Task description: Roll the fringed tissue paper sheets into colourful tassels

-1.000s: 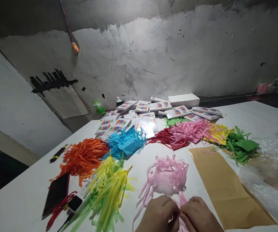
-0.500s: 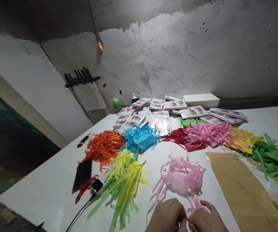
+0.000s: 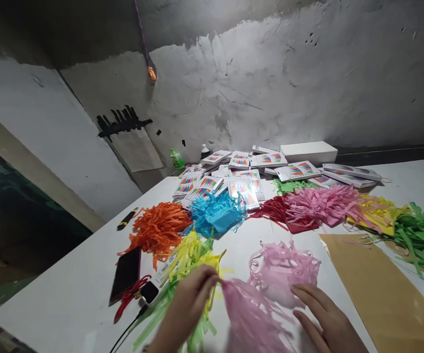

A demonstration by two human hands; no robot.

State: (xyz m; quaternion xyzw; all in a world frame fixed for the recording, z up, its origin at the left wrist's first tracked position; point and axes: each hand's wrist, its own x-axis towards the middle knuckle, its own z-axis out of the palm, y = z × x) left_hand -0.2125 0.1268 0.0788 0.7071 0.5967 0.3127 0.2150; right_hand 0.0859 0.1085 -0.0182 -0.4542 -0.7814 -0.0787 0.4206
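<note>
My left hand (image 3: pixel 193 299) pinches the top end of a pink tissue paper tassel (image 3: pixel 249 314), whose strips hang down and fan out toward the right, blurred by motion. Apart from that tassel, my right hand (image 3: pixel 322 314) has its fingers spread over the table. Just beyond it lies a loose heap of pink tissue tassels (image 3: pixel 287 267). Yellow and light green tassels (image 3: pixel 193 250) lie behind and beneath my left forearm, partly hidden by it.
Orange (image 3: pixel 160 225), blue (image 3: pixel 217 213), dark red (image 3: pixel 276 211) and green tassels (image 3: pixel 423 235) form a row across the white table. Flat printed boxes (image 3: pixel 241 186) are piled behind. A black phone (image 3: pixel 126 274) and smartwatch (image 3: pixel 148 292) lie left; brown paper (image 3: pixel 374 294) lies right.
Both hands were together at the near edge around a pink strip. My left hand has moved left and up with the tassel, while my right hand has come off it and spread its fingers.
</note>
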